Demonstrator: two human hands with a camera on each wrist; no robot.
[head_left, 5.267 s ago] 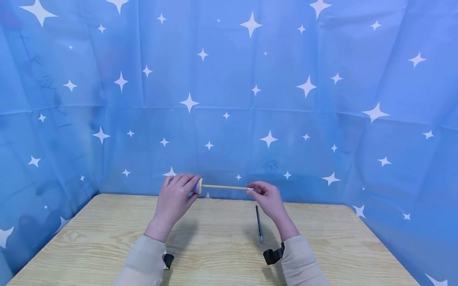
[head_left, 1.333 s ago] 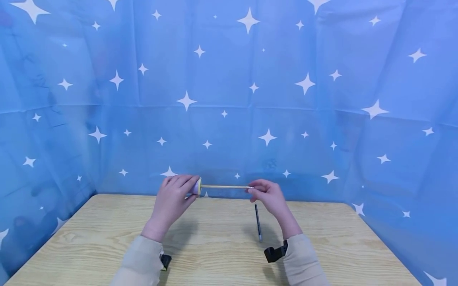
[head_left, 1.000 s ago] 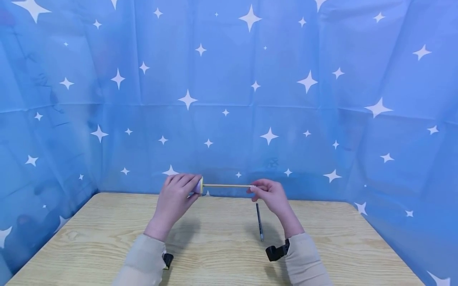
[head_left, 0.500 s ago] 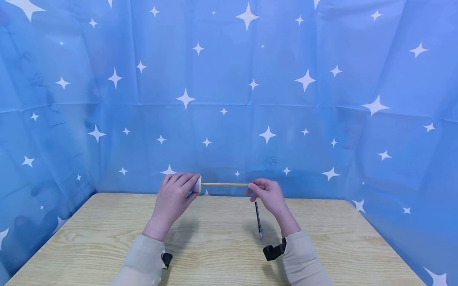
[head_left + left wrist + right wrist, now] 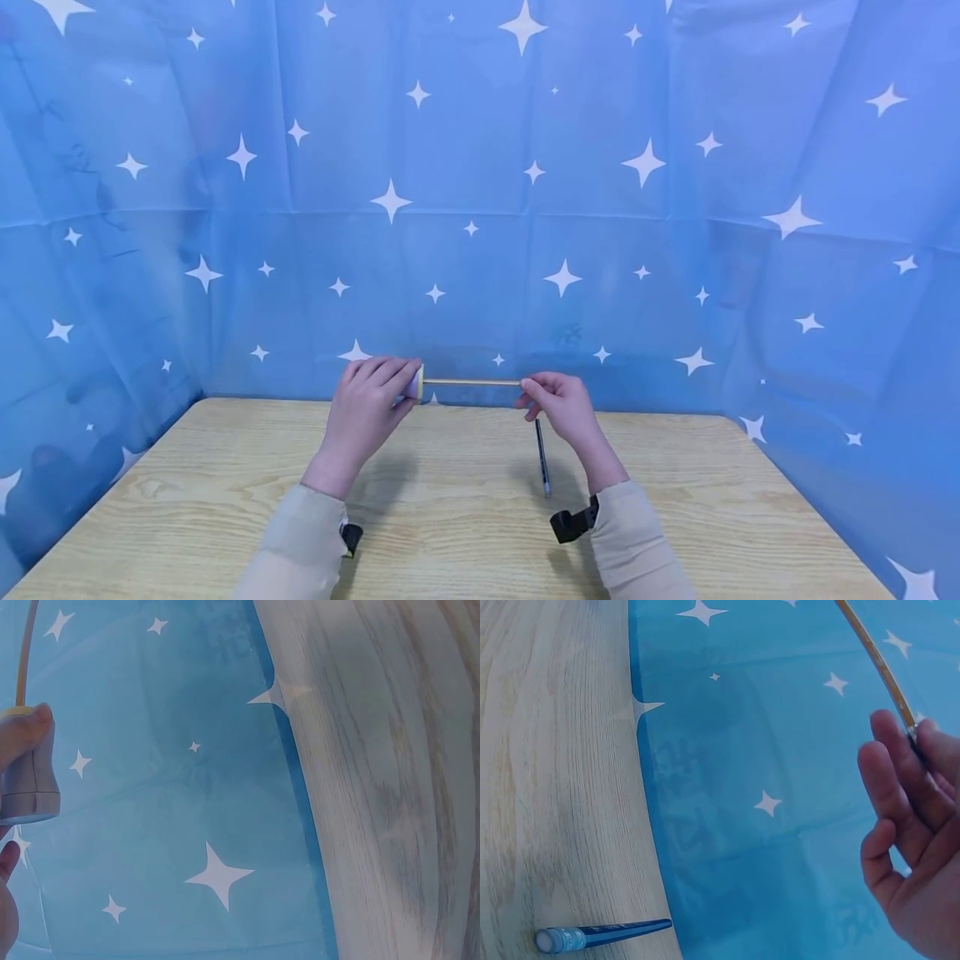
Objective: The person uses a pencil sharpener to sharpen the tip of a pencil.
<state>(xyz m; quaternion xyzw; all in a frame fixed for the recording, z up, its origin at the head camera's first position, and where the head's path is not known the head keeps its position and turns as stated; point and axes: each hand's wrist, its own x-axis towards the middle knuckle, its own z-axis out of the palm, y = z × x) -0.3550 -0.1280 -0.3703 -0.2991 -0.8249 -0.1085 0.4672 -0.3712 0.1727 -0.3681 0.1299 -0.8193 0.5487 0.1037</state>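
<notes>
My left hand point(image 5: 365, 410) grips a small lavender pencil sharpener point(image 5: 31, 776) with a yellow rim, held sideways above the far part of the table. Out of its rim, level and pointing right, comes a yellow pencil point(image 5: 471, 382); the tip inside is hidden. My right hand point(image 5: 561, 408) pinches the pencil's other end between thumb and fingers, and the right wrist view shows a metallic bit there. Below the right hand a dark pencil point(image 5: 622, 930) with a light eraser end lies on the table.
The wooden table point(image 5: 465, 517) stretches under both forearms. A blue curtain with white stars point(image 5: 480, 167) hangs behind its far edge and along both sides. Black camera mounts point(image 5: 573, 525) sit at the wrists.
My right thumb has rolled over the pencil's end, which showed past the fingers a second ago and is now covered. The left hand keeps its hold on the sharpener. The head view has tilted slightly.
</notes>
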